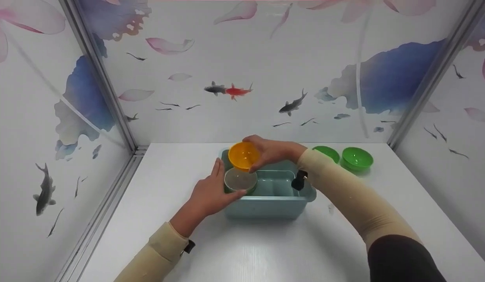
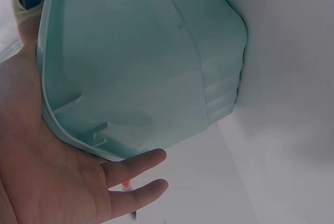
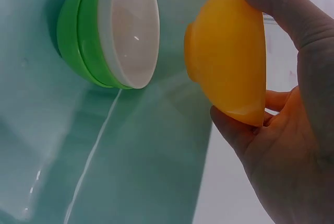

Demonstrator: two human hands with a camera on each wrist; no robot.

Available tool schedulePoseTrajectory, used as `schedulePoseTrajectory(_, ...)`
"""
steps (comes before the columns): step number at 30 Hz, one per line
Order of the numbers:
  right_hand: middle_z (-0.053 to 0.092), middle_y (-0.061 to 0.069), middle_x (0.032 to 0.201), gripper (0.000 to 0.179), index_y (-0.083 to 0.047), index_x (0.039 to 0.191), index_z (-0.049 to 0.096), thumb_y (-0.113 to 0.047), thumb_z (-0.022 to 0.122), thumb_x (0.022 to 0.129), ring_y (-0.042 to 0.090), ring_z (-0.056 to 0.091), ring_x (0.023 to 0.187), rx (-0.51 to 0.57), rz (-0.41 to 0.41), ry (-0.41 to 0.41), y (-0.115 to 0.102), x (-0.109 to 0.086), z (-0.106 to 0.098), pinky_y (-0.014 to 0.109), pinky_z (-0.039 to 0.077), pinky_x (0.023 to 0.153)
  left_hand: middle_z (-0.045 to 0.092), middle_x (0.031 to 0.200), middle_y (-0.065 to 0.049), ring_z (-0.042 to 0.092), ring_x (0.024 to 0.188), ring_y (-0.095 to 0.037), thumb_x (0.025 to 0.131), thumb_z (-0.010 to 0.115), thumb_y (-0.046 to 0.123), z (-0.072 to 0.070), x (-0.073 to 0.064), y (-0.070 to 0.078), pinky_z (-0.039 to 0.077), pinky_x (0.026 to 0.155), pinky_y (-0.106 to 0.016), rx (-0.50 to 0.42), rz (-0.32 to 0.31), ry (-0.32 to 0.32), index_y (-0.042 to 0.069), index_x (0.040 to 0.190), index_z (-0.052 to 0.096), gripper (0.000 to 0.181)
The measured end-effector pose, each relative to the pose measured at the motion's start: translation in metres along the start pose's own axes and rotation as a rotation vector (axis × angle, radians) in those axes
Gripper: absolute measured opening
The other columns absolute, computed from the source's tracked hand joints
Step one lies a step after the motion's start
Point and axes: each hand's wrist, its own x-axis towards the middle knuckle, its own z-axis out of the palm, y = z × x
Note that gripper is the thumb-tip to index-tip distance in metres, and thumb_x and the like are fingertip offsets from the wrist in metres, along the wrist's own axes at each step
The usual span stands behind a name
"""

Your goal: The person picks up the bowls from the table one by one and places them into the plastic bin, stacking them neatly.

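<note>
My right hand (image 1: 268, 150) holds a yellow bowl (image 1: 242, 155) by its rim, tilted above the left part of a light-blue plastic basin (image 1: 262, 209). In the right wrist view the thumb and fingers span the yellow bowl's edge. Below it, inside the basin, sits a stack of bowls: a white bowl (image 3: 135, 31) on top of green bowls (image 3: 78, 36). My left hand (image 1: 211, 192) lies against the basin's left side, its fingers fairly straight and its thumb across the front rim. The left wrist view shows the palm beside the basin rim (image 2: 46, 78).
Two green bowls (image 1: 357, 158) stand on the white table (image 1: 176, 164) to the right of the basin, one partly behind the right forearm. Printed white panels (image 1: 246, 58) enclose the table at the back and sides, joined by metal posts (image 1: 105, 78).
</note>
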Motion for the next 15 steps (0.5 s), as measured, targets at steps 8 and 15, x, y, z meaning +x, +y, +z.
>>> schedulePoseTrajectory(8,0.049,0.002,0.153,0.107,-0.016,0.167,0.034,-0.051,0.095,0.086,0.022,0.056,0.130,0.007,-0.038,-0.063,0.004,0.009,0.008,0.045,0.049,0.117,0.008,0.185,-0.013,0.060,0.142,-0.044,0.093,0.060,0.089,-0.002,0.000,0.001,0.049,0.116,-0.060,-0.005,-0.001,-0.002,0.006,0.178,0.006,0.130)
schedulePoseTrajectory(15,0.052,0.004,0.151,0.097,-0.014,0.162,0.044,-0.043,0.096,0.086,0.024,0.054,0.130,0.012,-0.081,-0.102,0.006,0.016,0.019,0.049,0.048,0.116,0.015,0.184,-0.014,0.062,0.138,-0.043,0.092,0.061,0.089,0.000,-0.001,0.001,0.050,0.115,-0.059,-0.013,-0.003,0.006,0.007,0.178,0.007,0.130)
